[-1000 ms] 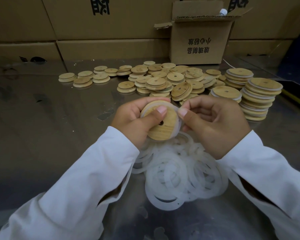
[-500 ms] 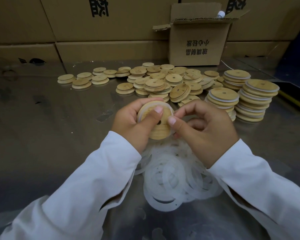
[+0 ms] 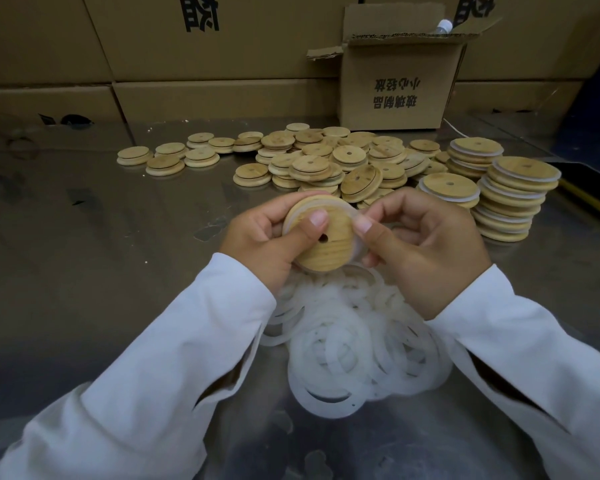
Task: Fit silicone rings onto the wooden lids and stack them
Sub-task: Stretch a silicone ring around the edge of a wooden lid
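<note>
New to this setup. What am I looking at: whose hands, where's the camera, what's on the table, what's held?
No robot: a person's bare hands, filmed by one wide-angle camera worn on the head, looking down. The left hand grips a wooden lid; the right hand pinches a silicone ring at its edge. Beneath lies a pile of loose rings on the metal table. Behind: scattered bare lids, stacks of ringed lids at right, an open cardboard box.
</note>
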A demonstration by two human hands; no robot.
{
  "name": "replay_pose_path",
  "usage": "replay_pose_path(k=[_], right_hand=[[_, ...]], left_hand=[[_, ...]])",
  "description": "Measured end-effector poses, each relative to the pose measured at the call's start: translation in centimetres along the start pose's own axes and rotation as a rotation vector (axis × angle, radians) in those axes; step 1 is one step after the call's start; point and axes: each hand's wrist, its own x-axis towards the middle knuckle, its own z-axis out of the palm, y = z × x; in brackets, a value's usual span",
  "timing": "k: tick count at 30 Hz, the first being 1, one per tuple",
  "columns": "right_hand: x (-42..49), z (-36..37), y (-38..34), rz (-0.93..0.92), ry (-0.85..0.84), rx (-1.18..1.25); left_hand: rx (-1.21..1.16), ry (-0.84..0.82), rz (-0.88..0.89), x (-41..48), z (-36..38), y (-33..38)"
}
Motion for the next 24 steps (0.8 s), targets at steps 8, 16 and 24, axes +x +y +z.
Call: replay_pose_path(k=[8, 16, 24], right_hand=[[0.32, -0.33, -0.20, -0.018, -0.024, 0.009], [0.26, -0.32, -0.15, 0.000, -0.035, -0.023], [0.22, -0.82, -0.09, 0.078, -0.119, 0.053]], left_hand=[[-0.052, -0.011, -0.012, 0.12, -0.09, 0.36], [-0.042, -0.006, 0.000, 0.10, -0.24, 0.32], [-0.050, 0.027, -0.034, 0.10, -0.12, 0.01]])
